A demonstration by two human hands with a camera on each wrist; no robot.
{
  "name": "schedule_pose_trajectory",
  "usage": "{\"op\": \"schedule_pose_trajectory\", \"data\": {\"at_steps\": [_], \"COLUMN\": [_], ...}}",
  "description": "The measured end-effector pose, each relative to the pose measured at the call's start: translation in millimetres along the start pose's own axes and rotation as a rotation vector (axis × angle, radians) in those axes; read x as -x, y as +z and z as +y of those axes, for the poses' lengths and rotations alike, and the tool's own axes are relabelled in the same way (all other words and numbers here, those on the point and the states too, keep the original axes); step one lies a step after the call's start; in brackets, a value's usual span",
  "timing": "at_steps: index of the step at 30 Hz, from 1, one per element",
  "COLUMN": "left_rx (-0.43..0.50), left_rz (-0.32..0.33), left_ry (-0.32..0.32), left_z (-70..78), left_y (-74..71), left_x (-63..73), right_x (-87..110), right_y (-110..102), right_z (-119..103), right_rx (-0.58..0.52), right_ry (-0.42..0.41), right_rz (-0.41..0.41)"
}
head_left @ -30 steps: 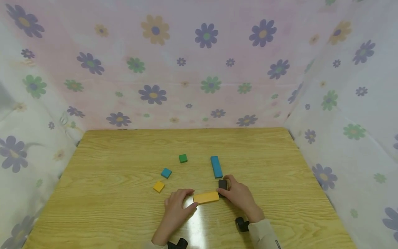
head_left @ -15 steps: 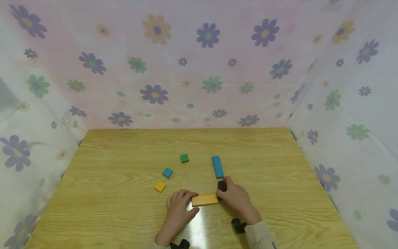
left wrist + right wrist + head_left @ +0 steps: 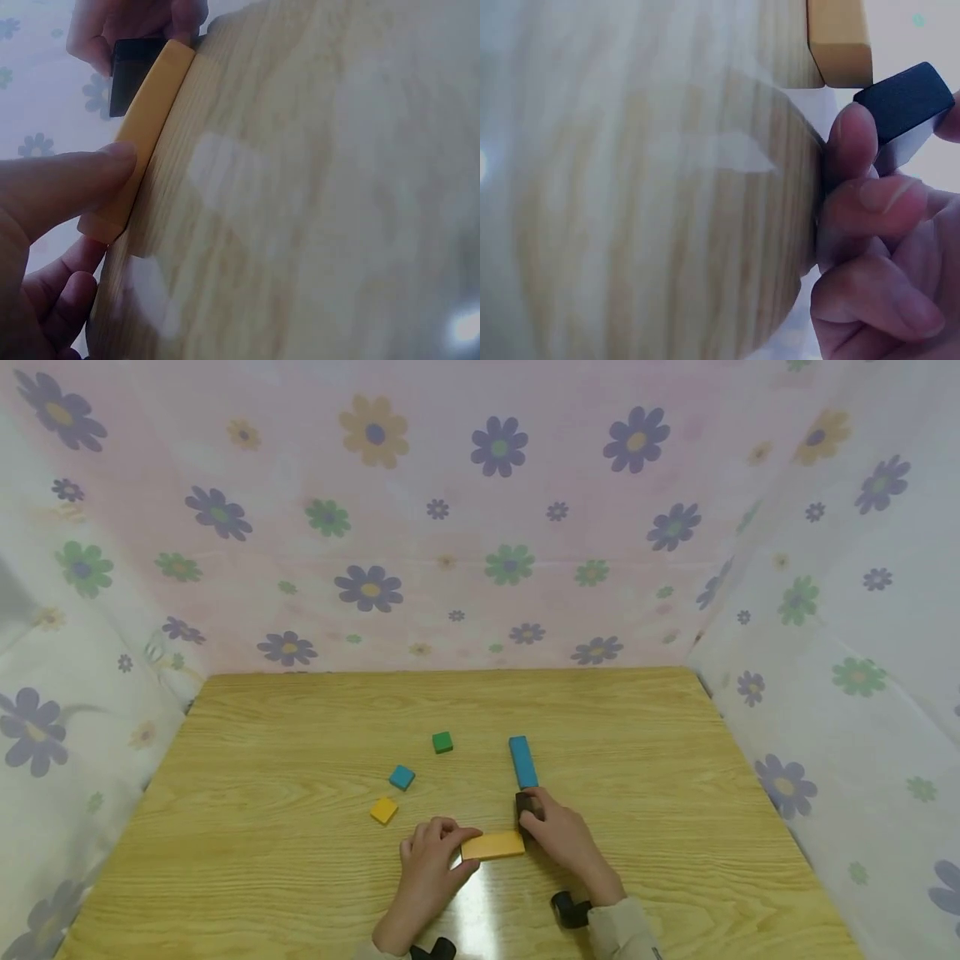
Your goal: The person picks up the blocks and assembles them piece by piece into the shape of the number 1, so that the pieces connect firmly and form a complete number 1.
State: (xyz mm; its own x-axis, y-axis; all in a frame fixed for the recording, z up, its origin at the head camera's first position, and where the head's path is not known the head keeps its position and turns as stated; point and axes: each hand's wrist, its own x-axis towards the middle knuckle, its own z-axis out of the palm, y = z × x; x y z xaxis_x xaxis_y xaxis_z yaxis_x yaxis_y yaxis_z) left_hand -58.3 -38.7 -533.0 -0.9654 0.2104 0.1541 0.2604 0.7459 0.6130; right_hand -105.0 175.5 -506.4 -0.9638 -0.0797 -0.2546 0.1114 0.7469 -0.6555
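My left hand (image 3: pixel 431 867) pinches the left end of a long yellow block (image 3: pixel 493 845) between thumb and index finger; the block lies on the table. In the left wrist view the thumb (image 3: pixel 82 176) presses on this block's side. A black block (image 3: pixel 522 812) is held by my right hand (image 3: pixel 567 841), its fingers partly covering it. It stands across the yellow block's right end, very close to it. The right wrist view shows the black block (image 3: pixel 909 105) between the fingers, near the yellow block's end (image 3: pixel 841 52). Just beyond the right hand lies a long blue block (image 3: pixel 522 762).
Left of the hands lie a small yellow block (image 3: pixel 384 811), a small blue block (image 3: pixel 402 777) and a small green block (image 3: pixel 442 742). The wooden table (image 3: pixel 300 718) is bordered by flower-patterned cloth (image 3: pixel 420 543) at the back and both sides.
My right hand has shifted slightly left and nearer with the black block. The yellow block has come slightly nearer too. My left thumb, apart from it half a second ago, now touches it.
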Motion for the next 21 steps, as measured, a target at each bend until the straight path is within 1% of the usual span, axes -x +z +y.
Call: {"op": "schedule_pose_trajectory", "data": {"at_steps": [5,9,12,17,21], "left_rx": [0.021,0.026,0.035,0.06,0.055], "left_rz": [-0.019,-0.027,-0.05,-0.094,-0.076], "left_ry": [-0.004,-0.008,-0.016,-0.025,-0.017], "left_z": [-1.9,-2.3,-2.5,-3.4,-3.3], "left_y": [-1.4,-2.0,-3.3,-4.6,-3.1], "left_x": [-0.3,-0.9,-1.1,-0.1,0.1], "right_x": [-3.7,-6.3,-8.3,-13.1,-16.2], "right_y": [3.1,5.0,7.6,13.6,16.4], "right_z": [-5.4,-11.3,-15.8,-20.8,-25.3], "right_rx": [0.003,0.028,0.042,0.091,0.124], "right_ry": [-0.012,-0.049,-0.075,-0.109,-0.13], "right_rz": [-0.015,-0.026,-0.028,-0.007,0.005]}}
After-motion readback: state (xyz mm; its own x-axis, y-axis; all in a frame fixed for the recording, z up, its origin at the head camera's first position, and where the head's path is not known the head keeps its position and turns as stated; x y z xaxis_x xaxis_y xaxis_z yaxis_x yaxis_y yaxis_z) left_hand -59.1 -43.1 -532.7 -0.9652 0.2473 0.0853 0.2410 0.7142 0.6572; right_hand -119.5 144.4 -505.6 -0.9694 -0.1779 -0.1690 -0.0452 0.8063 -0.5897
